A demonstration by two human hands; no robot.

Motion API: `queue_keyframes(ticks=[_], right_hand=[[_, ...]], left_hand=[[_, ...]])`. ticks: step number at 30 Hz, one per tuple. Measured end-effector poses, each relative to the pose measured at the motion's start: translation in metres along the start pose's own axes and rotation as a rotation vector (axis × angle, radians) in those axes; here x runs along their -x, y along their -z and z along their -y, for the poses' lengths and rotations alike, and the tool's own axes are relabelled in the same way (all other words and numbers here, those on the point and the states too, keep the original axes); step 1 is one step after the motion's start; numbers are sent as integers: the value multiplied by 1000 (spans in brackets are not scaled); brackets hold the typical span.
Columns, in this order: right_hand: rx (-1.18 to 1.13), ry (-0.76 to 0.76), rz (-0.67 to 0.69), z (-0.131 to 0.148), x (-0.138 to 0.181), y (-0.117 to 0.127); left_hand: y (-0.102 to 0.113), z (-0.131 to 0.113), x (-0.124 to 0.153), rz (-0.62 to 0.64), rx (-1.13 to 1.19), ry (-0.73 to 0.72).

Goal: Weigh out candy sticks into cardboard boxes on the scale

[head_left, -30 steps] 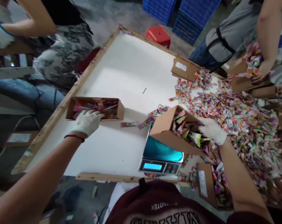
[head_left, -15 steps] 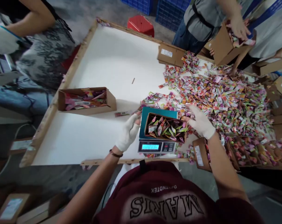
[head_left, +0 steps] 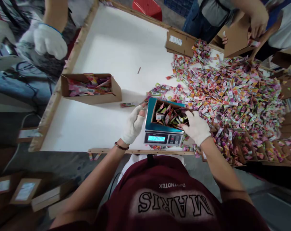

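Note:
My left hand [head_left: 134, 124], in a white glove with bare fingertips, is open beside the left edge of a digital scale [head_left: 149, 125]. On the scale's teal top sits a narrow cardboard box [head_left: 153, 112] filled with small colourful packets [head_left: 168, 115]. My right hand [head_left: 195, 126], gloved the same way, reaches over the box's right end. Its fingers are bent down among the packets there; what they grip, if anything, is hidden. The scale's display [head_left: 156, 138] is lit blue. A loose packet [head_left: 127, 105] lies left of the scale.
A larger packet-filled box [head_left: 92, 98] stands left on the white table [head_left: 116, 41]. Loose packets [head_left: 222, 93] heap at the right, with filled boxes [head_left: 261, 152] along the near edge. Flat cardboard [head_left: 180, 43] lies at the back. Co-workers' hands [head_left: 50, 41] show upper left and upper right.
My right hand has moved left, from beside the box's right end to over its packets. My left hand stays by the scale. The view has tilted down, and a co-worker's gloved hands moved at the left.

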State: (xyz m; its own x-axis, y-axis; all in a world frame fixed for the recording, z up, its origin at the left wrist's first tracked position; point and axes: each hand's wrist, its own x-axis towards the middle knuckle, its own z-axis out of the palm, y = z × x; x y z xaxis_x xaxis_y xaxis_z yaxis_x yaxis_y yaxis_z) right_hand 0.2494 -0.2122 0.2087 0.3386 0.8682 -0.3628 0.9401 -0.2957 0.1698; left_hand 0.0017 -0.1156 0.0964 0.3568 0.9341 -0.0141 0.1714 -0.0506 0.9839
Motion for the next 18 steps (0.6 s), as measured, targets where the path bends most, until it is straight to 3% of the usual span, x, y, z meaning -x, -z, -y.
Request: queue_keyframes(ticks=[7, 10, 12, 14, 16, 18], right_hand=[[3, 100, 64, 11, -18, -11], [-265, 170, -42, -12, -15, -18], [-544, 200, -183, -35, -10, -29], [-728, 114, -310, -58, -2, -45], [-734, -25, -342, -73, 7, -64], [-680, -90, -297, -78, 17, -82]], left_hand=[[5, -1, 15, -67, -6, 21], [10, -9, 23, -75, -106, -34], [10, -22, 25, -75, -252, -150], [3, -39, 20, 26, -396, -319], [-14, -56, 8, 274, -492, -499], [-39, -69, -8, 539, -608, -591]])
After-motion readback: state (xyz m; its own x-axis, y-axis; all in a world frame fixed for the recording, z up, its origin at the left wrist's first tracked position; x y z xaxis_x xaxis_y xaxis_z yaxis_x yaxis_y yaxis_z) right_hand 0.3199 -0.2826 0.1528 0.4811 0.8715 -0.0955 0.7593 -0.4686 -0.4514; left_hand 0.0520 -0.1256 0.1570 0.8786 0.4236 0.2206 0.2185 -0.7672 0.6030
